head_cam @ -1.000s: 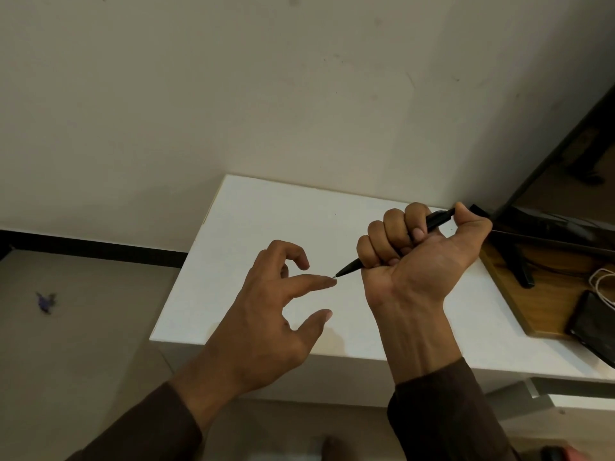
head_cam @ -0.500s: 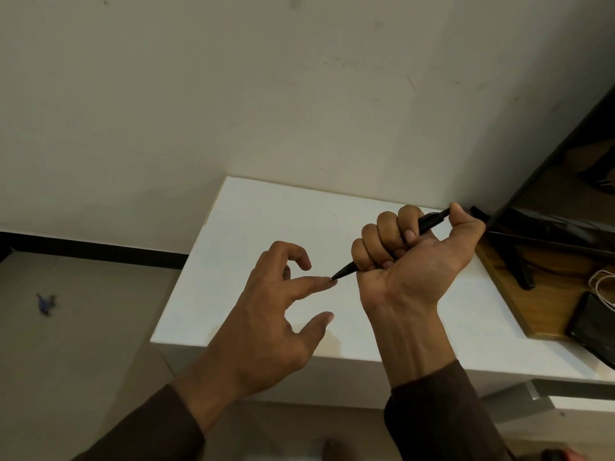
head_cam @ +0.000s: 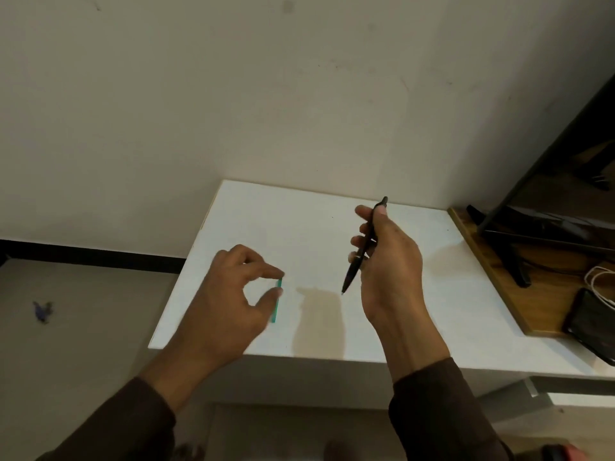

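Note:
My right hand [head_cam: 389,261] holds a black pen [head_cam: 364,246] above the white table [head_cam: 309,224], tip pointing down and toward me, its top end sticking up past my fingers. My left hand [head_cam: 233,294] pinches a thin green stick [head_cam: 277,302], like a pen refill, between forefinger and thumb. The stick hangs nearly upright over the table's left part. The two hands are apart, with a hand's width of table between them.
A wooden board [head_cam: 499,277] lies on the table's right side, carrying a black stand [head_cam: 509,247], a white cable [head_cam: 599,281] and a dark phone [head_cam: 592,324]. The wall rises right behind the table. Floor with a small purple object [head_cam: 42,311] lies to the left.
My right hand has turned from a fist grip to a looser hold and swung the pen more upright. My left hand has drawn away from the pen's tip, now pinching the green stick.

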`<action>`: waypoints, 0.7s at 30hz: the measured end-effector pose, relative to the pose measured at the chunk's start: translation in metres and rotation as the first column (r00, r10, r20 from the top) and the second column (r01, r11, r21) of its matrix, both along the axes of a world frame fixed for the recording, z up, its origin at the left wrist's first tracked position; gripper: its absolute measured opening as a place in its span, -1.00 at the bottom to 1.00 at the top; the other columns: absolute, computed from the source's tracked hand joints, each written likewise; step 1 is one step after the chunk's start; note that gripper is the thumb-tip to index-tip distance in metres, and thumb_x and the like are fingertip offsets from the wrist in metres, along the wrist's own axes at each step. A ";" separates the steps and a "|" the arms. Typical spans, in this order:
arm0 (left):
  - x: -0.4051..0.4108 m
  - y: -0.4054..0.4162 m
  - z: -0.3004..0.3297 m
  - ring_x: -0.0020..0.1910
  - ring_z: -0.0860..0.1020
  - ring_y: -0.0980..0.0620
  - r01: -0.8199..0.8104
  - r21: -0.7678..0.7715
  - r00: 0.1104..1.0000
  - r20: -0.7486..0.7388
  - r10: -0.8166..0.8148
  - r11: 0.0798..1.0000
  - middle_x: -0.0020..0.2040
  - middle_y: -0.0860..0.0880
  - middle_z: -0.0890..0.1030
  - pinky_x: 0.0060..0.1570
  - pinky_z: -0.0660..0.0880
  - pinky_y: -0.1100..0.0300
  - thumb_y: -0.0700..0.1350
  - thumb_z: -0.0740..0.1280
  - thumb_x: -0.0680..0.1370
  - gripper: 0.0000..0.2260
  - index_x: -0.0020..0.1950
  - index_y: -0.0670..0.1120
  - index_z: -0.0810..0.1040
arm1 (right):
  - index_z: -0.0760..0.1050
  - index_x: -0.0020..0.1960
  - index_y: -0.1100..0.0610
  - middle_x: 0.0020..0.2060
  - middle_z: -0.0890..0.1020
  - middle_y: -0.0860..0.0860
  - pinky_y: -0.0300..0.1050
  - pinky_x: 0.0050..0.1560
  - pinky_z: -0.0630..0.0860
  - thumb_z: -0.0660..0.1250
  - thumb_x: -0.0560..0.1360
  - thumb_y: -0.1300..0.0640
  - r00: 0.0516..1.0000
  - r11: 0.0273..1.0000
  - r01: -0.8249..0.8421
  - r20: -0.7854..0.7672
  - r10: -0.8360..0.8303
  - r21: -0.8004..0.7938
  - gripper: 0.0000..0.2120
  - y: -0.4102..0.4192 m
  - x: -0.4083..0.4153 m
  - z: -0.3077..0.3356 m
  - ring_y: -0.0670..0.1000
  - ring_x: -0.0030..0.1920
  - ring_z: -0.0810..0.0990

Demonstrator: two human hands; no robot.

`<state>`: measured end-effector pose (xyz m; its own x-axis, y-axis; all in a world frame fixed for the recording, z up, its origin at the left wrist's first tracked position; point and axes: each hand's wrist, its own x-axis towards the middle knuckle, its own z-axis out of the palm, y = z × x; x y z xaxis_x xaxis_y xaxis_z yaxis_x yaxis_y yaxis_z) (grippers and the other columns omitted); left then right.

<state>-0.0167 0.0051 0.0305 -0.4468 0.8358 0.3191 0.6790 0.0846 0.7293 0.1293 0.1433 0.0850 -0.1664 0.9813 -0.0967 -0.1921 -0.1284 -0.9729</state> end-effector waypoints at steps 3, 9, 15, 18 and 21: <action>-0.015 0.001 -0.009 -0.02 0.48 0.23 -0.088 -0.106 0.996 0.011 0.089 0.991 0.06 0.10 0.58 -0.10 0.34 0.48 -0.14 0.49 0.56 -0.83 0.14 0.03 0.71 | 0.70 0.00 0.02 -0.19 0.62 -0.05 -0.22 -0.15 0.50 0.32 0.66 0.01 0.977 0.997 -0.037 0.212 0.022 0.068 -0.81 0.006 0.005 -0.016 -0.09 -0.25 0.56; -0.023 0.001 -0.021 0.30 0.46 -0.04 -0.020 -0.355 0.998 0.046 0.038 0.935 0.27 0.04 0.51 0.32 0.43 0.03 -0.05 0.50 0.56 -0.68 0.30 0.09 0.61 | 0.69 -0.14 0.12 -0.30 0.72 0.01 -0.21 -0.27 0.53 0.47 0.57 0.08 0.889 0.994 -0.079 0.457 0.037 0.074 -0.85 0.013 0.005 -0.043 -0.09 -0.34 0.61; -0.015 0.008 -0.030 0.32 0.45 -0.02 -0.006 -0.409 0.999 0.041 0.024 0.913 0.30 0.04 0.49 0.36 0.42 0.02 0.03 0.51 0.54 -0.63 0.34 0.09 0.59 | 0.66 -0.21 0.19 -0.32 0.70 0.06 -0.15 -0.33 0.50 0.48 0.54 0.06 0.773 0.993 -0.067 0.634 -0.013 0.101 -0.77 0.016 -0.007 -0.068 -0.03 -0.38 0.58; -0.012 0.010 -0.035 0.32 0.44 0.00 -0.002 -0.412 0.998 0.062 0.030 0.911 0.30 0.05 0.47 0.37 0.43 0.02 0.05 0.48 0.55 -0.60 0.39 0.09 0.57 | 0.63 -0.21 0.21 -0.34 0.68 0.07 -0.17 -0.32 0.46 0.48 0.54 0.05 0.736 0.993 -0.075 0.677 -0.009 0.094 -0.74 0.017 -0.012 -0.078 -0.01 -0.38 0.57; -0.009 0.015 -0.042 0.21 0.36 0.11 0.001 -0.386 0.999 0.047 0.019 0.923 0.20 0.11 0.41 0.34 0.41 0.07 0.06 0.46 0.57 -0.58 0.43 0.09 0.55 | 0.57 -0.29 0.16 -0.38 0.63 0.02 -0.19 -0.34 0.44 0.47 0.55 0.05 0.694 0.992 -0.095 0.720 0.003 0.087 -0.71 0.018 -0.014 -0.084 -0.02 -0.38 0.56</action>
<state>-0.0260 0.0201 -0.0117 -0.4621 0.8854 -0.0496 0.6408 0.3720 0.6715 0.1152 0.1612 0.0009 -0.1396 0.9850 -0.1010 0.5735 -0.0028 -0.8192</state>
